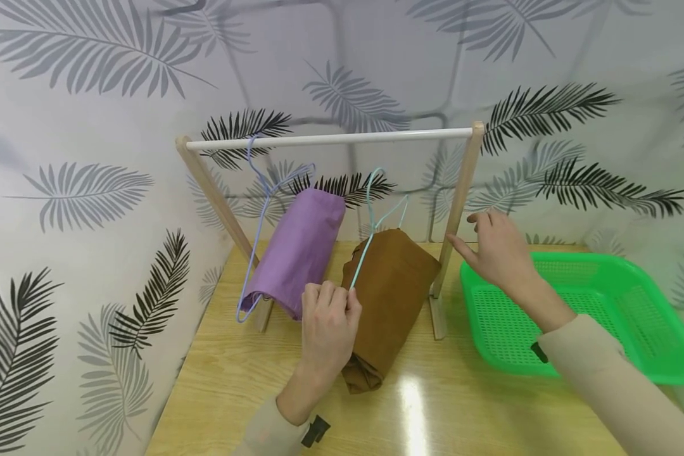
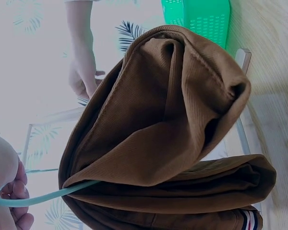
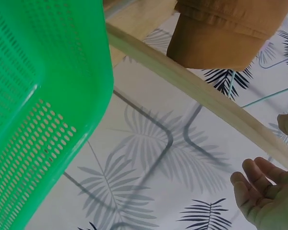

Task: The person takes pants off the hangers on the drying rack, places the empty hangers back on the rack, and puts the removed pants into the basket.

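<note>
My left hand (image 1: 327,323) grips the lower corner of a teal hanger (image 2: 43,197), with its fingers curled round the wire. Folded over that hanger is a brown garment (image 1: 396,285) with a small striped trim at one edge. The hanger's hook shows in front of and below the white rod (image 1: 330,138), apart from it. My right hand (image 1: 498,250) is in the air just right of the rack's right post (image 1: 460,196), fingers loosely bent and holding nothing. To the left, a purple garment (image 1: 302,253) hangs from the rod on a purple hanger (image 1: 261,218).
A green perforated basket (image 1: 581,258) stands on the wooden table (image 1: 222,386) at the right, under my right forearm. The rack's left post (image 1: 213,193) stands near the patterned wall covering (image 1: 91,253), which closes off the back and left.
</note>
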A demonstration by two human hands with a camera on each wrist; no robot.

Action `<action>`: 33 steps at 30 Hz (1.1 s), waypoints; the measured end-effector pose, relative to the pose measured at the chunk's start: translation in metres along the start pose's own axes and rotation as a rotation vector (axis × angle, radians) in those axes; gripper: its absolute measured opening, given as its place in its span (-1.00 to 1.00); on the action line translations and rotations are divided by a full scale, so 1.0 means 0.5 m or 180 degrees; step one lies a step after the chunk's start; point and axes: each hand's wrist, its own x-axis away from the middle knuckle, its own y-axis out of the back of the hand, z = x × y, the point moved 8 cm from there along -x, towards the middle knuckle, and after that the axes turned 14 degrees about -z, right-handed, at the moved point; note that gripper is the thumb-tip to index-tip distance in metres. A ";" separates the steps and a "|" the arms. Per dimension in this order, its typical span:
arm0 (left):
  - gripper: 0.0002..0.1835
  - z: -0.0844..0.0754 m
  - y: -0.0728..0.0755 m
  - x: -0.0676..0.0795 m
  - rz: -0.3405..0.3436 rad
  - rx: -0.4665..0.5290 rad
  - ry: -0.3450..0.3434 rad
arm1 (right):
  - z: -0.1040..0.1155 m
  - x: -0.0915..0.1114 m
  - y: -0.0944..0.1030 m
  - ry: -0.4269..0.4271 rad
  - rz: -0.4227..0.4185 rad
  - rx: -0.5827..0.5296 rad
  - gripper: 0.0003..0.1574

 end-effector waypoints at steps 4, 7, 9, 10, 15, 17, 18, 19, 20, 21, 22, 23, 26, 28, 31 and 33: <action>-0.65 -0.001 0.002 0.000 0.0019 -0.0023 -0.0012 | -0.012 0.029 0.000 -0.0324 0.0148 -0.0191 -0.30; -0.65 -0.001 0.001 0.001 0.0054 -0.0014 -0.0005 | -0.017 0.053 -0.005 -0.0527 0.0203 -0.0302 -0.28; -0.65 0.000 0.001 0.000 0.0069 0.0000 0.0009 | -0.018 0.067 -0.009 -0.0627 0.0205 -0.0374 -0.27; -0.66 -0.001 0.001 0.001 0.0071 0.0000 0.0010 | -0.018 0.074 -0.012 -0.0681 0.0220 -0.0414 -0.26; -0.66 -0.001 0.002 0.000 0.0044 -0.0004 0.0000 | -0.014 0.101 -0.027 -0.0909 0.0253 -0.0583 -0.24; -0.66 -0.001 0.003 0.000 0.0032 -0.0003 -0.0002 | -0.011 0.109 -0.032 -0.1008 0.0235 -0.0668 -0.25; -0.66 -0.001 0.003 0.000 0.0031 0.0000 0.0002 | -0.010 0.113 -0.035 -0.1071 0.0227 -0.0730 -0.25; -0.66 -0.001 0.003 0.000 0.0029 -0.0002 0.0001 | -0.009 0.118 -0.039 -0.1130 0.0228 -0.0796 -0.24; -0.66 -0.001 0.004 0.000 0.0026 0.0000 0.0000 | -0.008 0.123 -0.043 -0.1194 0.0236 -0.0870 -0.23; -0.66 -0.002 0.004 0.000 0.0024 0.0003 -0.0002 | -0.007 0.128 -0.048 -0.1260 0.0261 -0.0948 -0.21; -0.66 -0.002 0.004 0.000 0.0019 0.0007 -0.0002 | -0.005 0.135 -0.054 -0.1333 0.0300 -0.1025 -0.19; -0.66 -0.002 0.004 -0.001 0.0020 0.0010 0.0000 | -0.005 0.141 -0.060 -0.1411 0.0349 -0.1106 -0.16; -0.65 -0.001 0.004 -0.001 0.0024 0.0028 0.0018 | -0.004 0.162 -0.081 -0.1643 0.0499 -0.1304 -0.08; -0.64 -0.001 0.004 -0.001 0.0027 0.0040 0.0035 | -0.005 0.175 -0.095 -0.1778 0.0550 -0.1402 -0.06; -0.63 -0.002 0.005 -0.002 0.0023 0.0056 0.0049 | -0.006 0.191 -0.113 -0.1931 0.0576 -0.1530 -0.07; -0.63 -0.002 0.005 -0.002 0.0022 0.0057 0.0052 | -0.007 0.202 -0.124 -0.2012 0.0589 -0.1612 -0.09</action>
